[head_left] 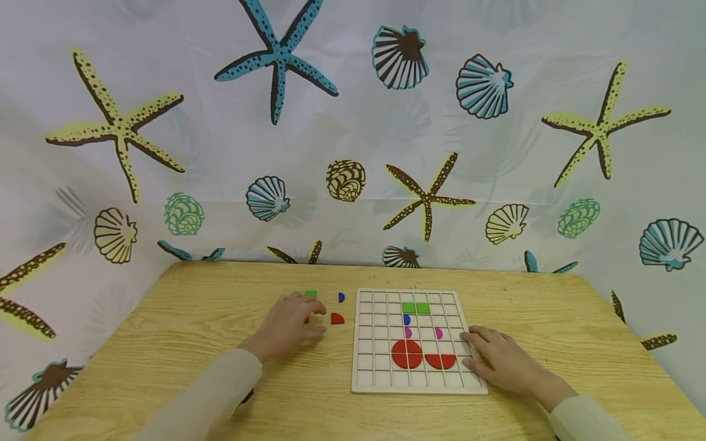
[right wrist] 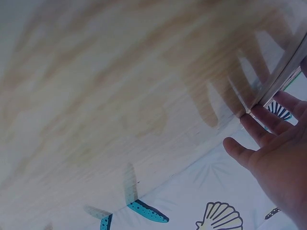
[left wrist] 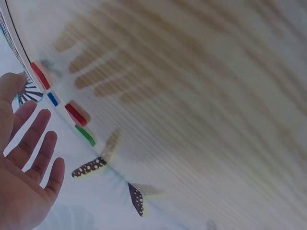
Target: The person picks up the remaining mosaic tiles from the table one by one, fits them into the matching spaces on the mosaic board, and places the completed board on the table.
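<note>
My left hand point(head_left: 292, 323) is over the table left of the board, its fingers apart and nothing between them. Close by its fingertips lies a red quarter-circle piece point(head_left: 337, 318), with a blue half-circle piece point(head_left: 341, 297) behind it. A green piece point(head_left: 311, 294) shows partly past the hand; a second red piece point(left wrist: 76, 114) stands out in the left wrist view. My right hand point(head_left: 504, 361) touches the right edge of the white grid board point(head_left: 375, 380) with its fingertips, fingers extended.
On the board sit two green squares point(head_left: 415, 308), a blue half circle point(head_left: 407, 320), two magenta pieces point(head_left: 439, 333), a red full circle point(head_left: 407, 354) and a red half circle point(head_left: 440, 361). A white cloth with starfish and shells point(head_left: 331, 135) hangs behind the wooden table point(head_left: 298, 404).
</note>
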Available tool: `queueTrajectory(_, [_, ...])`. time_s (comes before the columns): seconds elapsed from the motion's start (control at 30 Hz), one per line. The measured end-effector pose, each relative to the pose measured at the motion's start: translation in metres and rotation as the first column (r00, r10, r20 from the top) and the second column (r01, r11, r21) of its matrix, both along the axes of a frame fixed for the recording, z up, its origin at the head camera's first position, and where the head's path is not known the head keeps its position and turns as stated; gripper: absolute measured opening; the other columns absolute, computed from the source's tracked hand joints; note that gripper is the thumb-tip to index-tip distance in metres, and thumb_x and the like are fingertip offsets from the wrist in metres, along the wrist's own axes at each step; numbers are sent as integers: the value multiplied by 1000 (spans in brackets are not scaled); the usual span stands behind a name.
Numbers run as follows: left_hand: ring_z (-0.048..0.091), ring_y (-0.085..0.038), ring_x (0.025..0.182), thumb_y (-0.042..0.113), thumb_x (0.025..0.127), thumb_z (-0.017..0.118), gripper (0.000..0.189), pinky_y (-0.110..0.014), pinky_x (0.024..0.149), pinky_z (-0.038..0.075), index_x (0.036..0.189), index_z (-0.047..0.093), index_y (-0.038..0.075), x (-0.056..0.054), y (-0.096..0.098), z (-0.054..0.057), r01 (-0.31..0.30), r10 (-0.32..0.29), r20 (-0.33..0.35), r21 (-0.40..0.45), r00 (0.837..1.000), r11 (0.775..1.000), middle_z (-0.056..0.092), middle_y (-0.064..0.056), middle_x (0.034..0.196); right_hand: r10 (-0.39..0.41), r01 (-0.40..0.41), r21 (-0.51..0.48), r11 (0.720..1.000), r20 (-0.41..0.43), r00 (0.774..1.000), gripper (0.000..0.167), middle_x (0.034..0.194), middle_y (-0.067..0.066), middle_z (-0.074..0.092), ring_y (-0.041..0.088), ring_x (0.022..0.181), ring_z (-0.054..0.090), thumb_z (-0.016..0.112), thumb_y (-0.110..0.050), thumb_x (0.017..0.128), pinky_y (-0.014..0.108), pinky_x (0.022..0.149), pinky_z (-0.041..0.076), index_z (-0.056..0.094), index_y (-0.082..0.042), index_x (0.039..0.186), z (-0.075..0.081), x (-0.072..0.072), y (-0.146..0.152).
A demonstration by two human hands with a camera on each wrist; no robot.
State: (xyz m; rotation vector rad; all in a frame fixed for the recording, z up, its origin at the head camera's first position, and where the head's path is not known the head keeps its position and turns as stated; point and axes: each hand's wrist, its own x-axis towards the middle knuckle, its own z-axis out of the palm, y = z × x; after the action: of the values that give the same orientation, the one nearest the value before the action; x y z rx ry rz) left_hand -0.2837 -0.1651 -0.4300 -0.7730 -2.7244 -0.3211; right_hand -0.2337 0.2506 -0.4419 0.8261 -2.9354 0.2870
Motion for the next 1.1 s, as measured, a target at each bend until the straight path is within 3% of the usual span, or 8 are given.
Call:
queueTrajectory(0.43, [53,-22,80,34,75,72,26,-45,73,45,91,67,15,-3,-20,2,-122,119,-36,-81,992,989,63,-1,90,-13,13,8,1000,19,1000,51,133,15,46,34,121,45,49,-42,91,54,97,34,49,-10,131,-2,-1,1])
queueTrajectory(0.73, [49,-19,74,33,75,73,23,-37,64,42,86,67,14,-2,-23,0,-148,148,-5,-67,989,987,60,1,82,-15,15,8,1000,27,1000,52,133,14,46,33,122,45,48,-44,91,54,97,34,48,-11,131,-2,-1,0])
queueTrajectory(1.1, [47,-18,73,33,76,71,22,-35,63,39,85,67,13,-5,-25,-2,-163,166,30,-76,986,984,58,1,81,-14,14,3,1000,31,999,52,134,14,45,33,122,44,48,-43,92,54,98,34,48,-10,132,-2,-1,0])
